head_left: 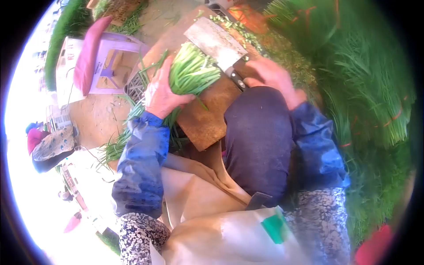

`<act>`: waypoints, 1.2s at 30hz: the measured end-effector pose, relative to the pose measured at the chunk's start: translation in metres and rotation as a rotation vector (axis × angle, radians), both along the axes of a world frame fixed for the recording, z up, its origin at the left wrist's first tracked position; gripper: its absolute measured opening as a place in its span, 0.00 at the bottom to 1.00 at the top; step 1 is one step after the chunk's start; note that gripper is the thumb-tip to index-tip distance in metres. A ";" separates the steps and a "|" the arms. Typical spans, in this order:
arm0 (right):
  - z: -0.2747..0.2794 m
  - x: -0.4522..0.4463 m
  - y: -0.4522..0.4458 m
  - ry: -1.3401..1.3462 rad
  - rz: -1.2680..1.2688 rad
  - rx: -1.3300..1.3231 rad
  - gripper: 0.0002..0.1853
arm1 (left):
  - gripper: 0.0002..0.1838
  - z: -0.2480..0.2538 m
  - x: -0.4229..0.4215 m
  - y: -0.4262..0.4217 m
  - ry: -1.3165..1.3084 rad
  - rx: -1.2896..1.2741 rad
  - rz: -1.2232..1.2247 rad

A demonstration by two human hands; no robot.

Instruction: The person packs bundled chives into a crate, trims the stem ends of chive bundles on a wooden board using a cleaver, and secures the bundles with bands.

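My left hand (pixel 164 92) is wrapped round a thick bunch of green garlic chives (pixel 192 70), whose pale cut ends fan out toward the cleaver. The bunch rests over the wooden cutting board (pixel 205 121). A cleaver (pixel 216 40) lies on the far part of the board, its blade smeared and its black riveted handle pointing toward my knee. Close beside that handle is my right hand (pixel 274 79), thumb and fingers bent and a little apart. I see nothing held in it. My raised knee (pixel 260 128) in dark cloth stands just in front of the board.
Chopped stem ends (pixel 238 31) lie along the board's far edge. Large heaps of green bundles (pixel 362 75) tied with red bands fill the right side. At the left stands a white and purple box (pixel 108 64) with a pink cloth (pixel 90 55) over it. Another person (pixel 53 143) is farther left.
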State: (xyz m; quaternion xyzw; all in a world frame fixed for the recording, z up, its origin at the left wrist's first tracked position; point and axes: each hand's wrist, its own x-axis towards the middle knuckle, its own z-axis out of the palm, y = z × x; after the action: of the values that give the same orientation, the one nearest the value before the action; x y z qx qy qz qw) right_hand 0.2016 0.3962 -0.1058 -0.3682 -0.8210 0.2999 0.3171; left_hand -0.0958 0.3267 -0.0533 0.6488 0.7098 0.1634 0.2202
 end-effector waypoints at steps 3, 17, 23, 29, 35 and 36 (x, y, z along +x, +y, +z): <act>0.007 -0.017 0.004 -0.212 0.087 0.068 0.27 | 0.60 0.001 0.002 -0.003 0.074 0.067 -0.034; 0.014 0.048 -0.034 -0.031 -0.384 -0.371 0.18 | 0.22 0.018 0.023 -0.003 0.199 0.477 -0.166; -0.098 0.166 -0.138 0.445 -0.995 -0.808 0.19 | 0.06 0.011 0.013 0.023 0.158 0.454 -0.197; -0.181 0.193 -0.198 0.488 -1.067 -1.075 0.16 | 0.14 0.044 0.014 0.031 0.009 0.247 -0.085; -0.183 0.208 -0.187 -0.113 -1.082 -0.305 0.09 | 0.27 0.043 -0.007 0.017 0.056 0.222 -0.266; -0.174 0.207 -0.185 -0.288 -1.062 -0.388 0.11 | 0.28 0.033 -0.027 0.019 0.101 0.272 -0.390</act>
State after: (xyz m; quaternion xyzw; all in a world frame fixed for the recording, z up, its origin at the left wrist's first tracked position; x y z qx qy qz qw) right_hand 0.4082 0.2115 -0.2795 -0.8178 -0.4888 0.1914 0.2360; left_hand -0.1226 0.3454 -0.0200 0.8046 0.5527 0.1793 0.1222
